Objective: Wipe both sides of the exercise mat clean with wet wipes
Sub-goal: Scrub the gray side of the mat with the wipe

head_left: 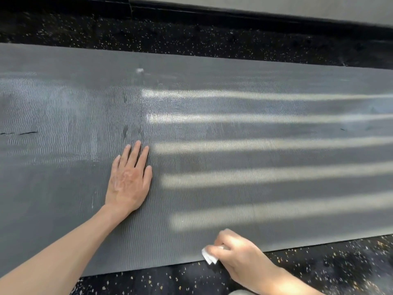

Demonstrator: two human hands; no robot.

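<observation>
The left hand [129, 180] lies flat on the mat [212, 128], palm down, fingers straight and close together, pressing near the middle of its width. The right hand [238, 255] is curled around a folded white wipe [209, 255], holding it at the near edge of the mat, where the mat meets the floor [191, 279]. The grey mat lies unrolled, spread wide across the view, its surface ribbed with fine wavy lines. Bright stripes of light fall across its right half, and that part has a glossy look. A small white speck [139, 70] sits towards the far edge. The floor is black with pale flecks, and a dark skirting board [212, 17] runs along the wall [276, 5] beyond.
</observation>
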